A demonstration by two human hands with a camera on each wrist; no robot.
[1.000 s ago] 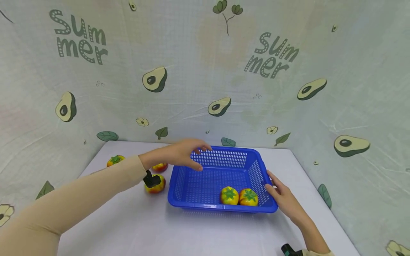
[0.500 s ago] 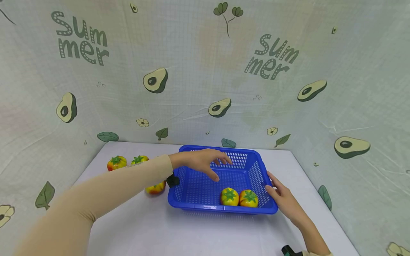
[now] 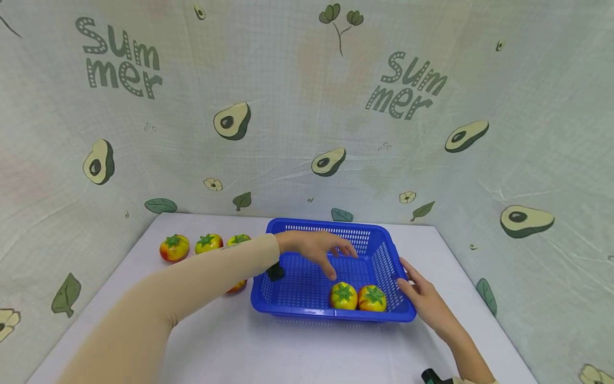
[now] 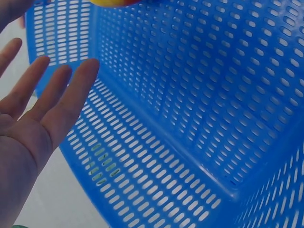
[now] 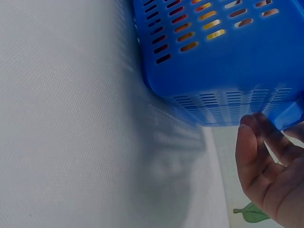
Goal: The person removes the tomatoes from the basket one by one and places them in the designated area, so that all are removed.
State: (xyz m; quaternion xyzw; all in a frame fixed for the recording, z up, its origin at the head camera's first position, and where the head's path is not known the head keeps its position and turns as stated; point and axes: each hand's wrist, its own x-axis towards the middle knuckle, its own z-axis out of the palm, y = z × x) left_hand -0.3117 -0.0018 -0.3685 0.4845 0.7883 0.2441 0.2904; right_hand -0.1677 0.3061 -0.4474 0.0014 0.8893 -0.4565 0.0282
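Note:
A blue perforated plastic basket rests on the white table. Inside, at its near right corner, two round yellow-red fruits with green star-shaped tops, a left fruit and a right fruit, sit side by side. Over the basket hovers my left hand, its fingers spread and slightly bent, holding nothing; the left wrist view shows its palm beside the mesh. At the basket's right side, my right hand touches the rim with its thumb and fingertips. From the right wrist view, these fingers lie against the outer wall.
Left of the basket, more such fruits lie on the table: a far-left fruit, another fruit, a third fruit, and a fruit partly behind my left sleeve. Printed cloth hangs behind.
My left hand has moved right and slightly nearer, from the basket's left edge to over its middle, uncovering fruits on the left. The right hand and basket have stayed put.

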